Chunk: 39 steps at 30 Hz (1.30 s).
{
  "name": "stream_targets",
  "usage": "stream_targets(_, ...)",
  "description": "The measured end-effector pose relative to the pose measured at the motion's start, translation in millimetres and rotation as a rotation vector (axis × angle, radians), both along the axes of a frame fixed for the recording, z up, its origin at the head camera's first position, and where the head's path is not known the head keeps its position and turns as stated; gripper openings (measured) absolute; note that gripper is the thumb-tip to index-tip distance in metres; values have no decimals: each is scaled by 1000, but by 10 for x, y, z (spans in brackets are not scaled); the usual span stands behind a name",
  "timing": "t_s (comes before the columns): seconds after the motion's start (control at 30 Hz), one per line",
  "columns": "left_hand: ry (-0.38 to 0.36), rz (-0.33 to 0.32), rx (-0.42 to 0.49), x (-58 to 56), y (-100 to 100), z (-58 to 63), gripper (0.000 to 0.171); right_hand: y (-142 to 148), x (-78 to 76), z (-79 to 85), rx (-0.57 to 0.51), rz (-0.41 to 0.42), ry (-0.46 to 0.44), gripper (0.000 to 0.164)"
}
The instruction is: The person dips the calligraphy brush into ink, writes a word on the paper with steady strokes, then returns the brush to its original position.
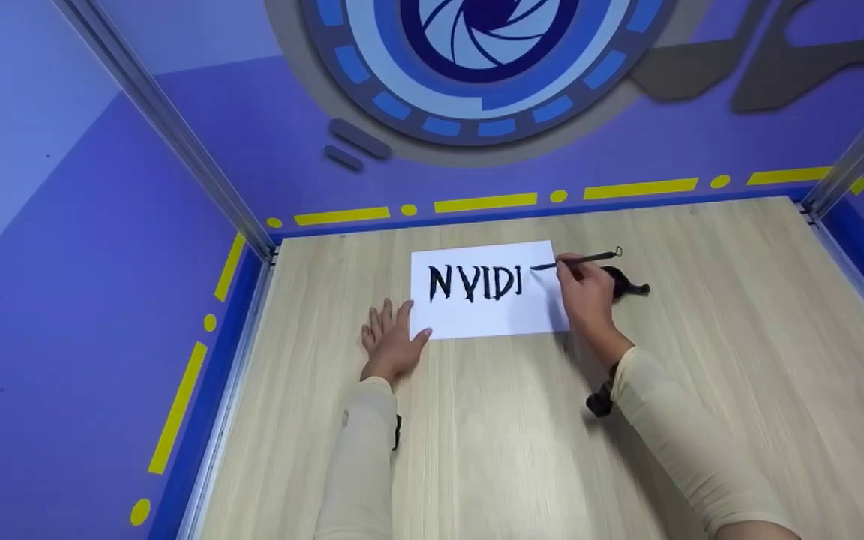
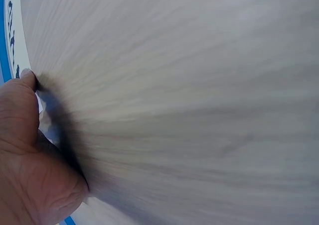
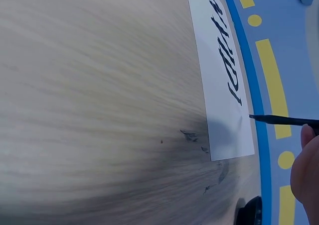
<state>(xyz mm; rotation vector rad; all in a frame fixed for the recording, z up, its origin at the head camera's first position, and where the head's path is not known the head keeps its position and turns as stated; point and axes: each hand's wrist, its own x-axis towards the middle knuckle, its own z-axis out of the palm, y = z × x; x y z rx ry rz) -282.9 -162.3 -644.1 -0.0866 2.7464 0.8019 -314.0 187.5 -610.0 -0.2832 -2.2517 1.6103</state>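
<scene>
A white sheet of paper (image 1: 492,319) lies on the table with the black brushed letters "NVIDI" (image 1: 475,283) across it. My right hand (image 1: 588,296) pinches a dark brush (image 1: 589,258) near its lower part, and the dark tip hangs over the sheet just right of the last letter. In the right wrist view the brush (image 3: 281,119) points at the paper (image 3: 219,130). My left hand (image 1: 393,341) lies spread at the sheet's left edge, thumb and fingertips on the paper's border. The left wrist view shows its thumb (image 2: 25,100) at the paper's edge.
Beyond my right hand sits a black pot with a spout or handle (image 1: 631,285), partly hidden by the hand. Dark smudges (image 3: 189,135) mark the wooden table (image 1: 492,450) close to the paper. Blue-purple panels (image 1: 372,180) wall the table at the back and sides.
</scene>
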Motion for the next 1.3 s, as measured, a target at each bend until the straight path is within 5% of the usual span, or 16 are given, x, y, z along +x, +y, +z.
stream_targets(1.3, -7, 3, 12, -11, -12, 7, 74, -30, -149, -118, 8, 8, -45, 23)
